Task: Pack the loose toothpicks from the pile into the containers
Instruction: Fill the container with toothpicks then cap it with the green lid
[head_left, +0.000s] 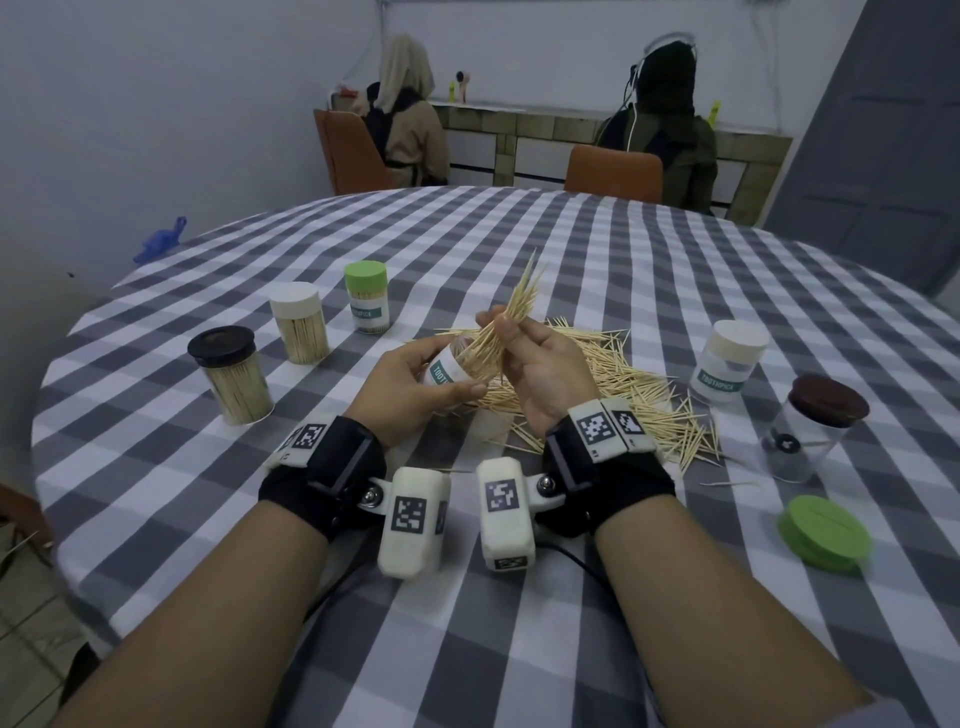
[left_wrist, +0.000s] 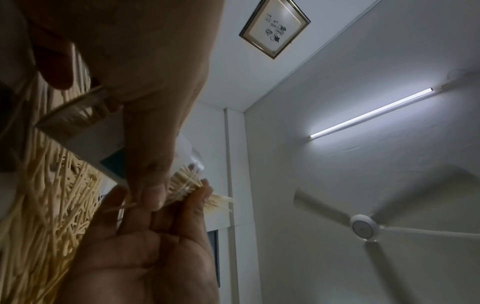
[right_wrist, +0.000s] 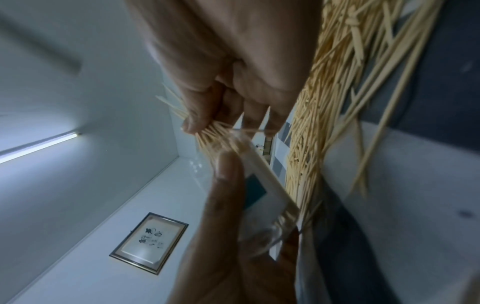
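My left hand (head_left: 408, 382) grips a clear open container (head_left: 445, 370) with a teal label, tilted toward the right hand. My right hand (head_left: 527, 345) pinches a bundle of toothpicks (head_left: 514, 306) whose lower ends sit in the container's mouth and whose tips fan upward. The loose toothpick pile (head_left: 628, 400) lies on the cloth just behind and right of both hands. The left wrist view has the container (left_wrist: 85, 133) under my left fingers and the bundle (left_wrist: 185, 183) at its mouth. In the right wrist view my thumb and fingers close on the bundle (right_wrist: 211, 135) above the container (right_wrist: 262, 197).
Three capped, filled containers stand at the left: black lid (head_left: 231, 382), white lid (head_left: 300, 322), green lid (head_left: 368, 296). At the right stand a white-capped container (head_left: 730, 361) and a brown-capped one (head_left: 815, 428). A loose green lid (head_left: 823, 532) lies near them. Two people sit beyond the round checked table (head_left: 519, 649).
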